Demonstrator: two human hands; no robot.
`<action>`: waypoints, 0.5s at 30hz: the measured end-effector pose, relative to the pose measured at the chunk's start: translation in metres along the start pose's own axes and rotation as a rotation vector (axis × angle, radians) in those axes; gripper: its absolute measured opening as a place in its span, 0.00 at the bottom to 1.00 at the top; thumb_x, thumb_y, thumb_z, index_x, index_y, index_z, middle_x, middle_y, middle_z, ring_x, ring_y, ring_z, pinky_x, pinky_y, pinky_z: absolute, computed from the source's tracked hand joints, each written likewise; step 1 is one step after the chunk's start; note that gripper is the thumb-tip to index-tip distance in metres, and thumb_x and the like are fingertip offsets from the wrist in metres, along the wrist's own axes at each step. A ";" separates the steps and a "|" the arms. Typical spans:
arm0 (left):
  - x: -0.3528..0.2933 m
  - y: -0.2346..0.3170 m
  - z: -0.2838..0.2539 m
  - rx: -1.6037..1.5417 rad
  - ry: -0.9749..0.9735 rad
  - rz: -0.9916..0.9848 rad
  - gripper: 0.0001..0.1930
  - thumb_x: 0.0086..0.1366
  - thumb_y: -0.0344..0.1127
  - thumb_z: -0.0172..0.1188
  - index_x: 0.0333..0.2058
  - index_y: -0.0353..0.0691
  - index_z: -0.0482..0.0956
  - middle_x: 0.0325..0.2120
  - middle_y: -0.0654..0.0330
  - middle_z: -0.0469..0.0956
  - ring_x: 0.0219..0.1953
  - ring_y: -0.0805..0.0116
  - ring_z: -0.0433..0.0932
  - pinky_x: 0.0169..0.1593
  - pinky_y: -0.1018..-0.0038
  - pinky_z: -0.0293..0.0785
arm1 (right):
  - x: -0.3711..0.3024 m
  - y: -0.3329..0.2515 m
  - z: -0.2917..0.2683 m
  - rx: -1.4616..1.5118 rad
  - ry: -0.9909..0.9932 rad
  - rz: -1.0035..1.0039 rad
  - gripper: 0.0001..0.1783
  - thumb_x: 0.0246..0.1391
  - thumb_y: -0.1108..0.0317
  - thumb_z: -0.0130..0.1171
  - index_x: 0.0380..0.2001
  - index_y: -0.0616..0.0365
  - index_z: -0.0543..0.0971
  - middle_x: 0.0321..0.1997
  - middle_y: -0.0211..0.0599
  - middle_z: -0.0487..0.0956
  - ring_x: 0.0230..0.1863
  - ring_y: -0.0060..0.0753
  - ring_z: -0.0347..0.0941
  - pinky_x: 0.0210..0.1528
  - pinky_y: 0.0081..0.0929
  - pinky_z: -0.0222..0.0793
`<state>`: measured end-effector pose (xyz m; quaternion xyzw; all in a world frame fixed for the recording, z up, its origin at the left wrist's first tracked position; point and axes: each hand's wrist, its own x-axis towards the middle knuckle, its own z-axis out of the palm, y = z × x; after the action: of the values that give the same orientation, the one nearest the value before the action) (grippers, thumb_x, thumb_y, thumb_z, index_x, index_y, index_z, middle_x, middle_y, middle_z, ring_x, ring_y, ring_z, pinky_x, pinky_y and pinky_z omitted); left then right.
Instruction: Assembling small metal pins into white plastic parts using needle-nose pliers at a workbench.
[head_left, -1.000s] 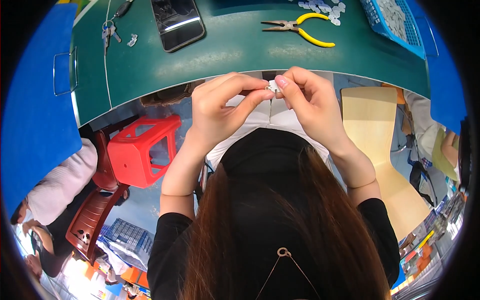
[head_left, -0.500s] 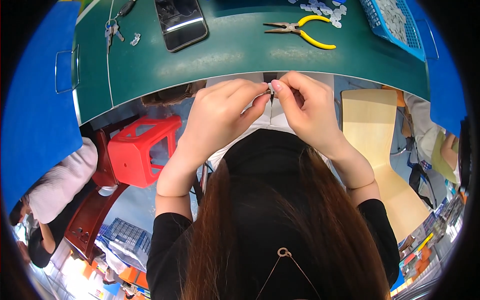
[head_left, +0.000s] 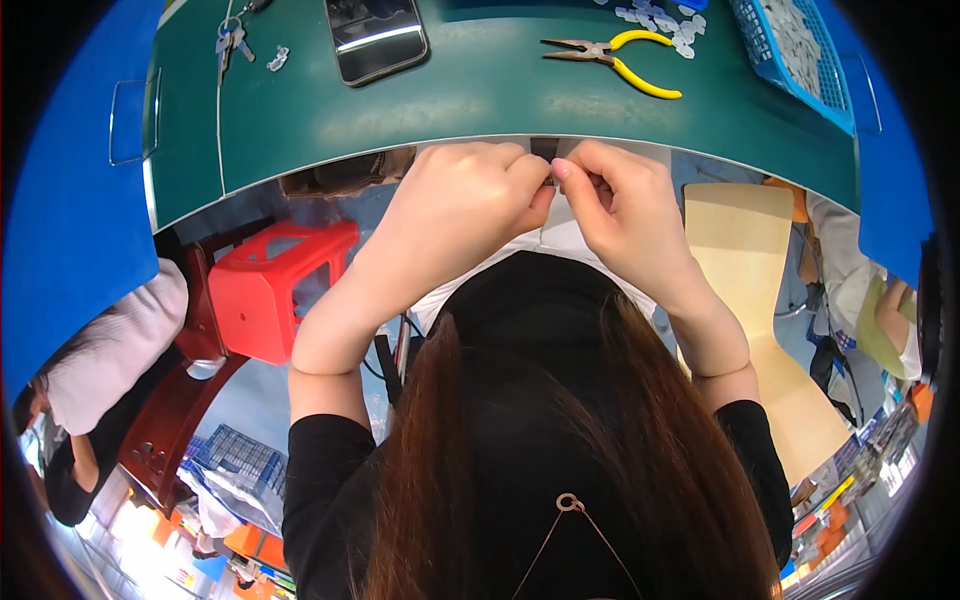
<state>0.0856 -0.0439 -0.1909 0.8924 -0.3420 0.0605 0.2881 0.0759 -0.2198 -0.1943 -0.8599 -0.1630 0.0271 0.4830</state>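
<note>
My left hand (head_left: 478,190) and my right hand (head_left: 622,195) meet at the fingertips just in front of the green table's near edge. Both are closed in a pinch. Whatever small piece lies between the fingertips is hidden by the fingers now. Beyond my right hand, needle-nose pliers (head_left: 612,48) with yellow handles lie spread on the table (head_left: 480,105). Several small translucent plastic pieces (head_left: 660,22) are scattered behind them. At the back right a blue basket (head_left: 785,60) holds many similar pieces.
A black phone (head_left: 375,42), a bunch of keys (head_left: 233,40) and a small clear piece (head_left: 278,59) lie on the table's left part. A red stool (head_left: 255,310) stands at left, a pale wooden chair (head_left: 740,250) at right. Another person (head_left: 120,370) sits at far left.
My left hand has turned its back upward and its fingers now cover the small whitish piece seen between the fingertips before. The view has shifted slightly.
</note>
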 end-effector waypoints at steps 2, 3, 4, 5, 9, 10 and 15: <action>0.000 -0.003 0.000 0.010 -0.016 0.019 0.07 0.49 0.31 0.62 0.22 0.37 0.73 0.17 0.59 0.73 0.20 0.60 0.74 0.25 0.69 0.71 | 0.000 -0.002 -0.002 0.009 -0.031 0.054 0.08 0.54 0.73 0.55 0.22 0.65 0.73 0.15 0.34 0.66 0.16 0.20 0.56 0.19 0.20 0.51; -0.001 -0.004 0.000 0.020 -0.037 0.045 0.07 0.48 0.31 0.64 0.26 0.38 0.75 0.18 0.59 0.74 0.20 0.61 0.74 0.25 0.71 0.71 | 0.000 -0.002 -0.002 0.008 -0.040 0.050 0.08 0.54 0.73 0.55 0.22 0.65 0.73 0.15 0.34 0.66 0.16 0.20 0.56 0.19 0.20 0.51; -0.001 -0.005 0.000 0.021 -0.032 0.037 0.07 0.48 0.31 0.64 0.26 0.38 0.75 0.18 0.59 0.74 0.20 0.61 0.74 0.25 0.71 0.71 | 0.000 -0.002 -0.002 0.024 -0.044 0.067 0.09 0.54 0.73 0.55 0.22 0.65 0.73 0.15 0.32 0.67 0.17 0.18 0.56 0.19 0.19 0.52; 0.000 -0.006 0.001 0.011 -0.029 0.053 0.06 0.49 0.31 0.61 0.21 0.37 0.73 0.17 0.57 0.73 0.21 0.59 0.75 0.26 0.69 0.72 | -0.001 -0.001 -0.002 0.039 -0.049 0.084 0.09 0.54 0.73 0.54 0.22 0.66 0.73 0.15 0.31 0.67 0.17 0.17 0.56 0.20 0.18 0.52; 0.003 -0.008 0.001 -0.003 -0.031 0.083 0.07 0.47 0.29 0.57 0.16 0.35 0.70 0.17 0.54 0.74 0.21 0.57 0.76 0.27 0.68 0.73 | -0.001 0.001 -0.001 0.033 -0.064 0.104 0.09 0.55 0.73 0.54 0.23 0.66 0.73 0.17 0.29 0.69 0.19 0.14 0.58 0.21 0.16 0.54; 0.003 -0.009 0.000 -0.003 -0.026 0.077 0.07 0.47 0.29 0.57 0.16 0.35 0.70 0.17 0.54 0.74 0.21 0.57 0.76 0.27 0.68 0.73 | -0.001 0.000 -0.001 0.047 -0.071 0.129 0.09 0.55 0.73 0.54 0.23 0.66 0.73 0.17 0.28 0.70 0.20 0.13 0.58 0.21 0.16 0.54; 0.003 -0.014 -0.002 -0.029 -0.069 0.119 0.06 0.45 0.29 0.57 0.16 0.35 0.71 0.16 0.54 0.74 0.21 0.57 0.76 0.26 0.68 0.73 | 0.001 0.002 0.000 0.074 -0.101 0.170 0.09 0.56 0.73 0.53 0.24 0.67 0.73 0.19 0.27 0.71 0.21 0.12 0.60 0.22 0.14 0.55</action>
<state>0.0969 -0.0360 -0.1948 0.8677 -0.4052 0.0418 0.2851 0.0773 -0.2208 -0.1955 -0.8496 -0.1126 0.1170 0.5018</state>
